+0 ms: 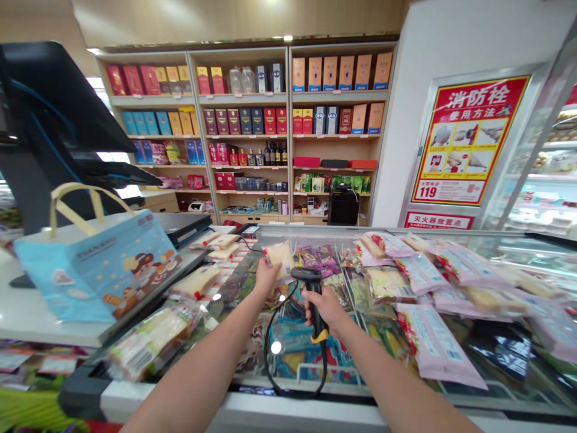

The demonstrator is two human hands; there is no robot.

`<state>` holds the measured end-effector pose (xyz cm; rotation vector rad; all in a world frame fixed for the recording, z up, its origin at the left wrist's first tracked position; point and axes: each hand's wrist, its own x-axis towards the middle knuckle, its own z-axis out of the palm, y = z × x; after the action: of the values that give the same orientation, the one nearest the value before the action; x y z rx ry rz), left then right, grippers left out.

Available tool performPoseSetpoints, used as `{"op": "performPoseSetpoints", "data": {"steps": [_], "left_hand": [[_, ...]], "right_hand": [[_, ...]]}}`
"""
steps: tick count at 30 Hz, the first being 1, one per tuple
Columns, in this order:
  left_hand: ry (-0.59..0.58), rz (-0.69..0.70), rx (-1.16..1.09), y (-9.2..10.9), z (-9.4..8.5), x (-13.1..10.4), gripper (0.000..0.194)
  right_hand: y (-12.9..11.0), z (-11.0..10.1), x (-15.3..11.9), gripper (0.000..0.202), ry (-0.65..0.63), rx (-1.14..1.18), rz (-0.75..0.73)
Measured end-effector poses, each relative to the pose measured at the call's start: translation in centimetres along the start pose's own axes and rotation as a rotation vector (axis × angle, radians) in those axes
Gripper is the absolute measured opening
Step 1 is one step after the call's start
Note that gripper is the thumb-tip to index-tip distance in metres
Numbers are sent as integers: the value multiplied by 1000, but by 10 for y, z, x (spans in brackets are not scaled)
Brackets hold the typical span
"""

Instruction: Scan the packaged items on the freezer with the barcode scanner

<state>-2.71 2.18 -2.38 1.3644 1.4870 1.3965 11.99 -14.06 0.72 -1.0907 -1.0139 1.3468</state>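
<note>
My left hand (269,275) grips a small clear-wrapped packet of sliced bread (280,257), held up over the glass-topped freezer (252,385). My right hand (325,305) is wrapped round the handle of a black and yellow barcode scanner (311,278), its head close beside the packet. A black cable (267,337) loops from the scanner over the glass. To the left lie other wrapped bread packets (198,281) and a larger bread bag (151,340). On the right, several pink-wrapped bread packs (439,346) are heaped on the glass.
A light blue paper bag (99,264) stands on the left counter in front of a black checkout terminal (58,102). Behind the freezer are shelves of boxed bottles (264,120). A red and yellow fire hydrant poster (471,141) hangs on the right wall.
</note>
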Motion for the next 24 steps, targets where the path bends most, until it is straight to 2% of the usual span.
{"op": "performPoseSetpoints", "data": {"steps": [8,12,14,17,21,24], "left_hand": [[11,-11,35,9,-1,-7,29],[-90,-62,-198,16,14,-16,23],[-147,-97,-318,24,28,-25,21],[-275,-155,-434,39,57,-47,19],[-505,-207,-507,64,106,-86,21],[-591,-184,-487,80,146,-115,24]], "right_hand": [[-4,-1,1,26,8,16,10],[-12,-7,1,23,73,14,47],[-18,-17,-4,25,113,5,68],[-29,-40,-20,25,151,20,25],[-45,-80,-52,25,277,49,-34],[-56,-110,-73,25,391,50,-77]]}}
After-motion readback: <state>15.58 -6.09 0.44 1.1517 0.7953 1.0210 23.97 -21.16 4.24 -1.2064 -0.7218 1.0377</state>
